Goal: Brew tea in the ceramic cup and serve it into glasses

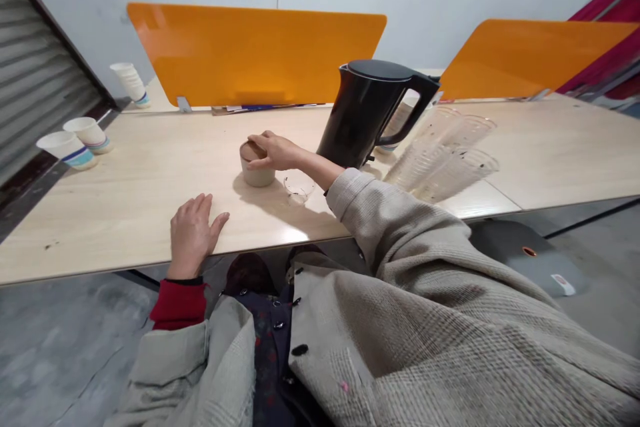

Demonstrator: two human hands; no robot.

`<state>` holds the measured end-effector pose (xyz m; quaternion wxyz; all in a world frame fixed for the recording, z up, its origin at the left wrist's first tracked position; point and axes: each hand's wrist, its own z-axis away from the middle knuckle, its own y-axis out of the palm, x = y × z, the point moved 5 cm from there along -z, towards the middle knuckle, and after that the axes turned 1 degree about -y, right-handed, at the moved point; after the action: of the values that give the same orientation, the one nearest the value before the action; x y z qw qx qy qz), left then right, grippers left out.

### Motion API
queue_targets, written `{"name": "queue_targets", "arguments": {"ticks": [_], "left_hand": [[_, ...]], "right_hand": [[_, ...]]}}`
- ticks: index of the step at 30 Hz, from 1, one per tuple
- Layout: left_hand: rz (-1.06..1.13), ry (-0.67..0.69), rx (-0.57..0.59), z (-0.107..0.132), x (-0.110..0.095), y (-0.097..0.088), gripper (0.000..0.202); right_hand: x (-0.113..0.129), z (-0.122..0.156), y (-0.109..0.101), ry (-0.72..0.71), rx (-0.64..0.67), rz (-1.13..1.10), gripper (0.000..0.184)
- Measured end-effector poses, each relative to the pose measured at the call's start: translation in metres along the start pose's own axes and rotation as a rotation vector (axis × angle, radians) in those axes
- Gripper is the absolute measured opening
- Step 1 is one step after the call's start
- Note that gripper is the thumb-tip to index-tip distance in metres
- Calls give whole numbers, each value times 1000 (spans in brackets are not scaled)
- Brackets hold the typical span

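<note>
A small round canister, pale grey-beige with a brown top, stands on the wooden table. My right hand reaches across and grips its top, fingers curved over the rim. Whether the brown part is a loose lid cannot be told, as the hand covers some of it. Just right of the canister sits a small clear cup with dark specks, under my right wrist. My left hand rests flat on the table's front edge, fingers stretched out, holding nothing.
A black electric kettle stands behind my right forearm. Stacked clear plastic cups lean beside it. Paper cups stand at the left, with a paper cup stack farther back. Orange dividers line the far edge. A grey stool is below right.
</note>
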<state>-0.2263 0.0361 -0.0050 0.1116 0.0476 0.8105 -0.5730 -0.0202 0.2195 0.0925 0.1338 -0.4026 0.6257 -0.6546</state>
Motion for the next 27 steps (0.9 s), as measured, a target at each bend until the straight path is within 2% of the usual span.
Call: {"name": "queue_targets", "arguments": {"ticks": [4, 7, 11, 15, 18, 21, 24, 27], "left_hand": [[59, -15, -3, -14, -6, 1, 64], [247, 14, 15, -45, -22, 7, 71], [603, 34, 115, -99, -50, 23, 87], [844, -92, 270, -131, -71, 42, 105], [909, -117, 221, -139, -75, 41, 101], [928, -172, 58, -141, -64, 31, 88], [965, -205, -45, -138, -51, 20, 90], [1005, -142, -15, -128, -50, 11, 97]], "right_hand": [[8, 4, -4, 59, -3, 32, 73], [14, 7, -8, 149, -22, 69, 68], [8, 11, -16, 291, -69, 118, 68], [-15, 16, -22, 367, -123, 128, 70], [-35, 19, -26, 379, -179, 102, 68], [-45, 24, -32, 382, -240, 80, 64], [-44, 31, -44, 368, -318, 57, 67], [-36, 45, -61, 337, -420, 52, 76]]}}
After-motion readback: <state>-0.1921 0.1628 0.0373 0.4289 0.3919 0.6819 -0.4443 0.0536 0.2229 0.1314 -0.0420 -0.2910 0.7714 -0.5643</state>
